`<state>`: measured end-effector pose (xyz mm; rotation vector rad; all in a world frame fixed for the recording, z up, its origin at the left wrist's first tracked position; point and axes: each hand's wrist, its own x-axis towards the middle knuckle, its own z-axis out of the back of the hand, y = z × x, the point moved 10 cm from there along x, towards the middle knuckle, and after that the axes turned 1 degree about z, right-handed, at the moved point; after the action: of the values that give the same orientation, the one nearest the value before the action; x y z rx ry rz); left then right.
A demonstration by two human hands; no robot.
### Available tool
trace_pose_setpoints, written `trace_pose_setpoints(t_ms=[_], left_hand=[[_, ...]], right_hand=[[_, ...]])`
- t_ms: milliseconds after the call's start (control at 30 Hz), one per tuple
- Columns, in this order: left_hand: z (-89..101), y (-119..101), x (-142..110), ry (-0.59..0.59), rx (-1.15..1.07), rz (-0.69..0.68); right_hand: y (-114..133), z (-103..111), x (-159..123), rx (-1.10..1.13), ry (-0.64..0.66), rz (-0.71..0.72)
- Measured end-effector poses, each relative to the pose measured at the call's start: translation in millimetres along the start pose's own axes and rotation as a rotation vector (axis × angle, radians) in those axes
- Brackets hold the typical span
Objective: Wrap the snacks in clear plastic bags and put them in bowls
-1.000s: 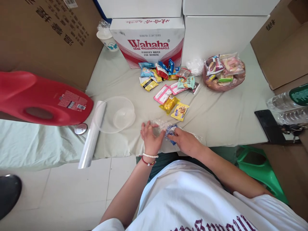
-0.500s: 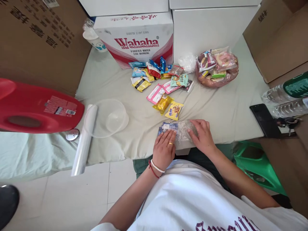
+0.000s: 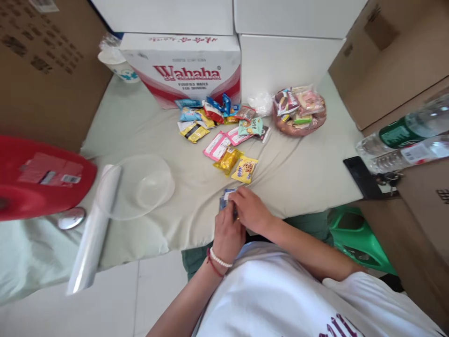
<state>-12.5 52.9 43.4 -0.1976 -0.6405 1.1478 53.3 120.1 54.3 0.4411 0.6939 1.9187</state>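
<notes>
The left hand (image 3: 228, 233) lies against the near side of a small blue packet (image 3: 223, 201), but its fingertips are partly hidden, so I cannot tell how firmly it holds. The right hand (image 3: 250, 210) crosses close over it, touching the left hand, with its fingers narrow and pinching the same packet. This blue packet is at the front edge of the cloth-covered table (image 3: 301, 187). Just beyond it lies a yellow cookie packet (image 3: 244, 169), beside a golden packet (image 3: 228, 160). Farther back, a heap of snack packets (image 3: 213, 111) is before the Wahaha water box (image 3: 189, 70), and to the right stands a round basket (image 3: 298, 128) filled with snacks. To the left, a clear plastic bowl (image 3: 149, 189) is beside a roll of plastic film (image 3: 94, 229).
</notes>
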Motion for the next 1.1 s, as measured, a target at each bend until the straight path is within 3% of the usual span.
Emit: trace_pose_setpoints(t_ms=[133,300,400,500,600,700,800,867,967,1100], left_hand=[[30.0,12,-17,0.006,-0.181,-0.044],[80.6,51,-29,-0.253,-0.014,0.085],[83.8,69,-21,-0.325,0.033,0.161],[72.2,75,-6,-0.321,0.015,0.158],[58.8,71,2,-0.286,0.062,0.08],[50.5,58,3,-0.261,0.138,-0.05],[47.3,52,2,-0.252,0.191,-0.101],[46.5,52,2,-0.25,0.217,-0.096],[46.5,51,2,-0.252,0.24,-0.091],[48.1,48,3,-0.26,0.25,-0.096]], right_hand=[[11,-5,10,-0.118,-0.052,0.05],[18,-13,9,-0.306,-0.109,0.031],[19,-19,13,-0.342,-0.103,0.01],[11,-6,10,-0.266,-0.108,0.008],[-25,44,-3,-0.008,-0.161,-0.054],[-91,130,-14,0.21,-0.328,-0.16],[-151,230,-11,0.122,-0.661,-0.182],[-176,271,6,-0.046,-0.769,-0.174],[-192,286,41,-0.29,-0.769,-0.183],[-193,274,65,-0.492,-0.672,-0.242]])
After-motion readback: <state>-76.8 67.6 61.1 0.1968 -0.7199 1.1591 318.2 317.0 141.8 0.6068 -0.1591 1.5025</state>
